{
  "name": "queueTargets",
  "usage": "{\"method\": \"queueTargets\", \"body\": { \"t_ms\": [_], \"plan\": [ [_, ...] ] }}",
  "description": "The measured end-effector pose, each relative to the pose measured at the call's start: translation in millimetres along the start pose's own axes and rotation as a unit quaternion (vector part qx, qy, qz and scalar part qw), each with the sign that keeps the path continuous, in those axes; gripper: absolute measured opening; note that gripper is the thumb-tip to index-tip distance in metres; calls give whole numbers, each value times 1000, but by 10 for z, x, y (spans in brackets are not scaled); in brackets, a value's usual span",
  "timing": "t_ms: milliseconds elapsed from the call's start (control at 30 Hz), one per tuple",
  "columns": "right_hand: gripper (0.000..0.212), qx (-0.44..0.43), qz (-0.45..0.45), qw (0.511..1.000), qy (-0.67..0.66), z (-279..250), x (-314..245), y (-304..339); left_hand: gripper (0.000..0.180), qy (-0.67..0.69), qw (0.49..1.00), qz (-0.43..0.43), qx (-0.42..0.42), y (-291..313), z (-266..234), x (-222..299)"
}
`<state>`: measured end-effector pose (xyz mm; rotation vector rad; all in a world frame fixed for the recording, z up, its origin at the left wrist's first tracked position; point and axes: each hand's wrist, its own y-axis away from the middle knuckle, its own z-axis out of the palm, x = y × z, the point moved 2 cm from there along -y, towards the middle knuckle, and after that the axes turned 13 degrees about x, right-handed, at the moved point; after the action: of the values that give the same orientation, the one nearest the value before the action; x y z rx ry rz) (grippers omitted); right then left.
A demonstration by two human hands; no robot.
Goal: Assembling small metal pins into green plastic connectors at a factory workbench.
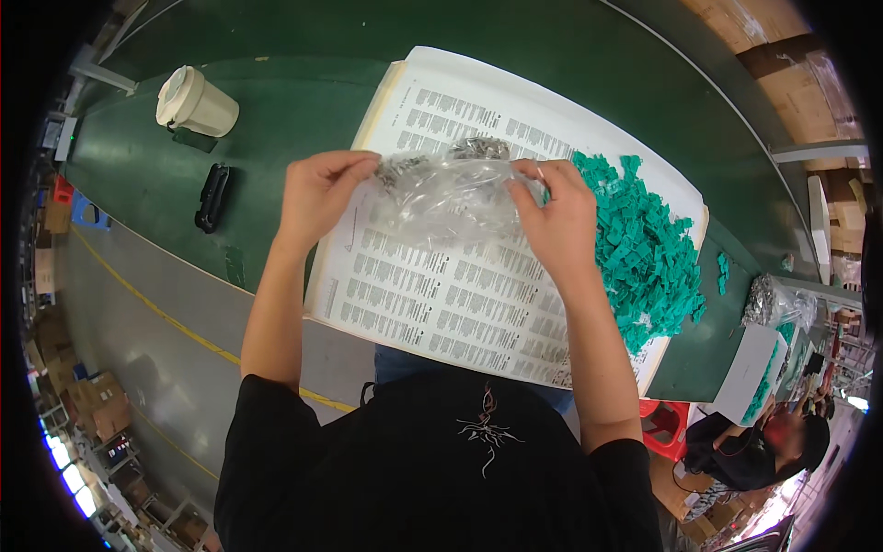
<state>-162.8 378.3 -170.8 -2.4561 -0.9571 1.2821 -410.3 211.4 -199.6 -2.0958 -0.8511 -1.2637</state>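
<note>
A clear plastic bag (451, 207) is stretched between my two hands above a stack of printed white sheets (395, 285). My left hand (322, 189) pinches its left edge, where small silvery metal pieces show by the fingertips. At the other side, my right hand (563, 207) has thumb and fingers closed on the plastic. More small metal pieces (480, 148) show just beyond the bag; whether they are inside it I cannot tell. A big heap of flat green plastic pieces (644, 248) covers the right part of the sheets, close beside my right hand.
On the green table (285, 101) stand a cream lidded cup (204, 103) and a black elongated object (213, 198) at the left. Another bag of metal pieces (762, 299) and a white box with green pieces (750, 373) are at the right. A co-worker (759, 451) sits beyond.
</note>
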Motion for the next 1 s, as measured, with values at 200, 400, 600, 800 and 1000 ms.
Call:
{"method": "queueTargets", "body": {
  "t_ms": [200,400,600,800,1000],
  "plan": [
    [22,-13,67,997,22,-108,197,-17,11,73,991,100,41,-131,7,641],
    [22,-33,104,994,6,-112,244,-50,15,143,972,187,16,-233,180,1062],
    [25,-8,207,974,-93,-197,240,180,24,240,957,122,-106,-201,505,780],
    [25,-103,114,980,-128,-152,132,461,36,67,983,48,-162,-230,616,90],
    [28,-114,-20,993,5,213,-114,293,37,-47,952,226,-202,-326,802,75]
  ]
}}
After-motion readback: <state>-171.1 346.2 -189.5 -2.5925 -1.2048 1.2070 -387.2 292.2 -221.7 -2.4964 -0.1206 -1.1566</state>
